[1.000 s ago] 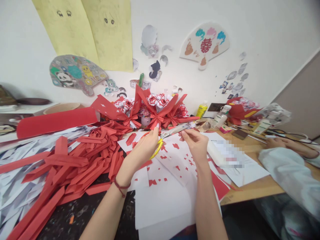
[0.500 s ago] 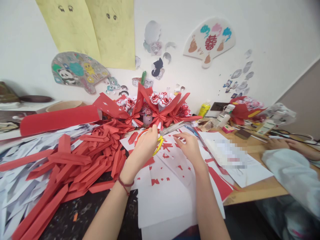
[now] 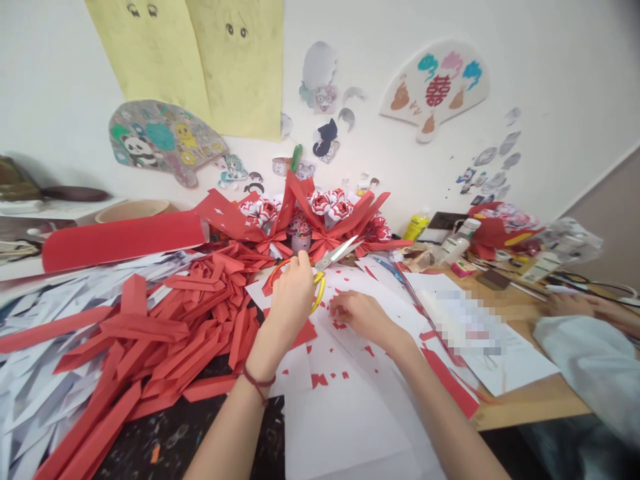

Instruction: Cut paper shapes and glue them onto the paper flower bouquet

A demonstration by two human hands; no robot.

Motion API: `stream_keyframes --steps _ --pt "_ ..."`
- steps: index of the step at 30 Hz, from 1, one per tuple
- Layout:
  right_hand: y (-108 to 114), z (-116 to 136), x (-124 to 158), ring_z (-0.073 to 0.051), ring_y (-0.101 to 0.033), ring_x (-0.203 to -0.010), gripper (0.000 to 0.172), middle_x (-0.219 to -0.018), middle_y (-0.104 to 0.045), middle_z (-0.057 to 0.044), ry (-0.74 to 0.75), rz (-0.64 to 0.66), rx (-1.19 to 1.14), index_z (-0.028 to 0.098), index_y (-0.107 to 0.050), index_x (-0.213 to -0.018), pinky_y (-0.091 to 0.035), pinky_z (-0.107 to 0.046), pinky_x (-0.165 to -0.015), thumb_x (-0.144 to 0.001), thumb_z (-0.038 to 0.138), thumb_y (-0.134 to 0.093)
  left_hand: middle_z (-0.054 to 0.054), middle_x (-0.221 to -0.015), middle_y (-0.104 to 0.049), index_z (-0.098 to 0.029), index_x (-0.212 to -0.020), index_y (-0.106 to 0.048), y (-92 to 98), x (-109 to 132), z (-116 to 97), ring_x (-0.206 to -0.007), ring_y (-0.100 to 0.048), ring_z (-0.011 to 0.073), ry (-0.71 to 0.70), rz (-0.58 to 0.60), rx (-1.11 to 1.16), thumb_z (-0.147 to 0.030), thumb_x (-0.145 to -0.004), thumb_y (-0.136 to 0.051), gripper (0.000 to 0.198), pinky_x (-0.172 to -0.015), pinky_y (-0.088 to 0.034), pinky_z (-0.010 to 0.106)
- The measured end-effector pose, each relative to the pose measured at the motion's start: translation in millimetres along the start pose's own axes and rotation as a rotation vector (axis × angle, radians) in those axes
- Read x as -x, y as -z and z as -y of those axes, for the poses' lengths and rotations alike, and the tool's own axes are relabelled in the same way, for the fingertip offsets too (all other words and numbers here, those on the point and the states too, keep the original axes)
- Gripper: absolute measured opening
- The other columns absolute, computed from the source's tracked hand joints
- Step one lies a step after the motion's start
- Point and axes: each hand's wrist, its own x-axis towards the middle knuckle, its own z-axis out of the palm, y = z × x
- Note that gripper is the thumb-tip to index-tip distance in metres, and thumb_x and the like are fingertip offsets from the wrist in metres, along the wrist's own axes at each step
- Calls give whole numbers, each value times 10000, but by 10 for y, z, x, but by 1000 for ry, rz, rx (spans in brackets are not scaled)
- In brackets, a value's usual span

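Note:
My left hand (image 3: 291,288), with a dark red cord bracelet at its wrist, is closed on a pair of scissors (image 3: 321,267) with yellow and orange handles. The blades point up and to the right, slightly apart. My right hand (image 3: 361,319) is low over the white paper (image 3: 345,407), its fingers curled together at the small red paper scraps (image 3: 369,350). Whatever is between those fingertips, if anything, is too small to make out. More red scraps are scattered across the white sheets around both hands.
Folded red paper strips (image 3: 165,327) and white strips (image 3: 50,373) are heaped at left. Red-wrapped flower bouquets (image 3: 327,213) stand along the wall. Bottles (image 3: 457,241) and a printed sheet (image 3: 520,360) lie to the right, beside another person's sleeve (image 3: 585,353).
My right hand has moved left and down to the red scraps, its fingers curling in. The scissors have tilted more steeply upward in my left hand. The view has shifted slightly.

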Motion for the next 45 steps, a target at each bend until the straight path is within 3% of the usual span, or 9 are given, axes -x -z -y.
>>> stream_keyframes --steps 6,17,26,38,45 --pt "5 -19 -46 -160 -576 -804 134 -874 -681 -11 38 19 17 202 -675 -830 -320 -249 -662 -802 99 -595 101 -935 -638 -160 -998 -415 3 -11 26 -830 -681 256 9 -6 24 -219 -964 -425 69 -640 -472 305" --pt "16 -84 -62 -159 -573 -764 109 -831 -670 -9 17 4 -27 197 -642 -787 -330 -248 -679 -811 121 -568 129 -925 -639 -156 -1020 -411 51 26 25 -831 -682 270 5 2 0 -186 -940 -428 88 -590 -470 294" --pt "4 -89 -76 -178 -590 -842 166 -909 -688 -15 70 55 14 221 -687 -919 -338 -251 -697 -790 156 -607 121 -893 -647 -156 -1017 -418 32 22 20 -820 -687 263 -8 3 -26 -208 -940 -431 94 -592 -485 287" --pt "51 -88 -124 -171 -599 -861 117 -877 -684 -8 112 131 12 209 -674 -810 -328 -244 -693 -786 132 -589 116 -928 -627 -155 -1016 -420 -5 21 34 -800 -687 258 -25 -2 -32 -187 -936 -434 87 -601 -492 298" --pt "109 -77 -76 -157 -582 -756 128 -843 -675 -9 41 80 -39 208 -663 -810 -338 -242 -663 -801 137 -557 116 -953 -634 -160 -1020 -430 26 24 37 -835 -687 247 -23 -17 -21 -163 -932 -433 88 -606 -479 284"
